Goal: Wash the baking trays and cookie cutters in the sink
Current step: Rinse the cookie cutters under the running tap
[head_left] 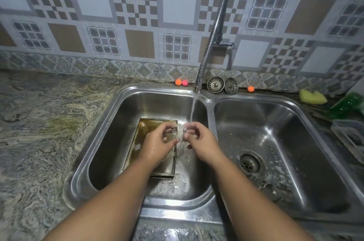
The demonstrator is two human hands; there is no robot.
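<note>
Two hands: the left hand (159, 142) and right hand (199, 138) meet under the tap (214, 30), fingers of both curled round a small pale piece (180, 132).
Piece held: directly below the tap, in the running stream (193, 108); too blurred by water to name, probably a cookie cutter.
Baking tray: one gold-coloured tray (146, 128) lies flat in the left basin (110, 122), below and left of the tap, under the left hand, with water pooled in it.
Progress: rinsing of the small piece seems under way. The tray looks wet but not finished, and I judge it still needs scrubbing and rinsing. No other trays or cutters show, so how many are left cannot be told.
Right basin: the basin (295, 142) right of the tap holds suds and droplets around its drain (249, 163).
Bench: speckled stone bench (39, 142) spreads left of the tap.
Washing gear: far right of the tap lie a yellow sponge (313, 97), a green bottle (348, 104) and a clear container (350, 134).
Strainers: two metal sink strainers (215, 84) lean just right of the tap's spout.
Small balls: orange and pink balls (178, 82) sit just left of the spout, and another orange one (250, 88) sits right of the strainers.
Wall: patterned tiles (137, 14) behind the tap.
</note>
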